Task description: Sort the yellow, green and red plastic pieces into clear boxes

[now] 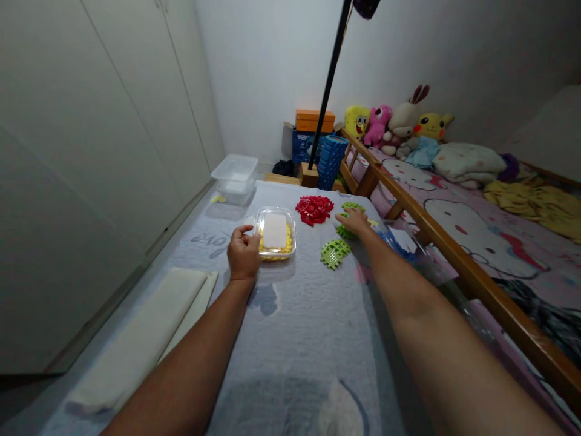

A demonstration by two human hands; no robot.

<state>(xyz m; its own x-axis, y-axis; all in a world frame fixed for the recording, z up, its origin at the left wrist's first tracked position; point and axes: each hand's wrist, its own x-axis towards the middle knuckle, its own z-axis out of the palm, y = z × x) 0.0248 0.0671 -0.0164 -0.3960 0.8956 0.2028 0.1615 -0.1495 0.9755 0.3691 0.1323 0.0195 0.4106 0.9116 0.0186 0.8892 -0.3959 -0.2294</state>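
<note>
My left hand (244, 254) is against the left side of a clear plastic container (294, 233) of yellow pieces, its fingers loosely curled with thumb and index apart. Inside, a white card (275, 230) covers part of the yellow pieces (275, 257). My right hand (356, 221) reaches over the green interlocking plastic pieces (344, 232), fingers stretched out and apart, partly covering them. Nearer to me lies a flat green lattice of joined pieces (334, 254). A heap of red pieces (314, 209) sits between the container and the right hand.
Stacked clear tubs (235, 175) stand at the table's far left, beside a small yellow piece (218, 198). Folded white cloth (149, 327) lies at left. Clear bags with blue pieces (402, 242) line the right edge by the wooden bed rail (436, 233). A black pole (330, 85) rises behind.
</note>
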